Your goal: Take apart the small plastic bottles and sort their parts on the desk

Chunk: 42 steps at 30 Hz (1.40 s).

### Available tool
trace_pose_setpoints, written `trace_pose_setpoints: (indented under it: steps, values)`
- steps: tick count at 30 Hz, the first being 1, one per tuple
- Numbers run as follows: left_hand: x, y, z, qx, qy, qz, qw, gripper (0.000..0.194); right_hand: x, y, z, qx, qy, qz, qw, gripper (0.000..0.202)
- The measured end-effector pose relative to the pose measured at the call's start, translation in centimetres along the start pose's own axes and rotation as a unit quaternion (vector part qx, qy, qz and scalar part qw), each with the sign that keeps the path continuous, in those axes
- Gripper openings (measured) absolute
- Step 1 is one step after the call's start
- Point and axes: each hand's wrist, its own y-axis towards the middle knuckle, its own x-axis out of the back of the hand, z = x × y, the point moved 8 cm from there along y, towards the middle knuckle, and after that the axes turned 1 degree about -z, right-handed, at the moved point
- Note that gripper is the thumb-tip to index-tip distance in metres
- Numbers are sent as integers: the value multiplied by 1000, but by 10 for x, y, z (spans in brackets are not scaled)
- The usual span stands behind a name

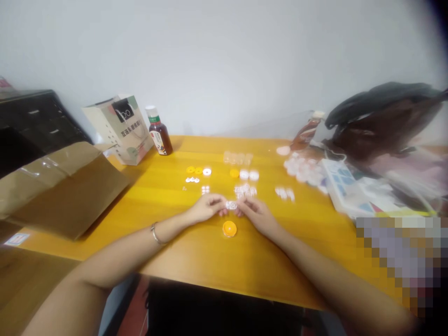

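Note:
Between the fingertips of my left hand (206, 208) and my right hand (258, 212) is a small white patterned piece (231, 205), pinched from both sides. Just below it on the table lies an orange round piece (229, 228) with a clear rim. Beyond my hands sit small white parts (245, 190), blurred, and a row with an orange disc (234, 173) and two white discs. To the left of that row are two yellow rings (194, 171), a white ring (207, 171) and some tiny white parts (192, 180).
A brown paper bag (70, 186), a printed gift bag (128, 130) and a dark red bottle (160, 133) stand on the left of the yellow table (196, 261). On the right are another bottle (308, 130), white round pieces (303, 168), a white box (338, 184) and a dark bag (381, 121).

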Motion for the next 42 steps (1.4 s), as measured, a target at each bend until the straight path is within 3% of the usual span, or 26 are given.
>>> trace_pose_setpoints:
  steps: [8,17,21,23,26,30,42]
  values:
    - [-5,-3,-6,-15,51,14,998,32,-4,-3,8,39,-157,17,987,25]
    - [-5,-5,-6,-16,98,1,995,27,-6,-5,10,68,-220,22,973,27]
    - [-7,-6,-6,-17,92,3,996,27,0,-8,25,139,-294,25,945,27]
    - [-6,-7,-7,-14,90,-5,996,27,13,-7,31,175,-324,0,930,26]
    - [-4,-7,-7,-5,85,-20,996,27,49,0,25,132,-344,-79,926,28]
    - [-4,-7,-9,-5,74,-19,997,26,79,11,-3,21,-354,-97,930,34]
    - [-6,-6,-4,-7,62,-1,998,27,79,14,-15,-30,-394,-97,914,32]
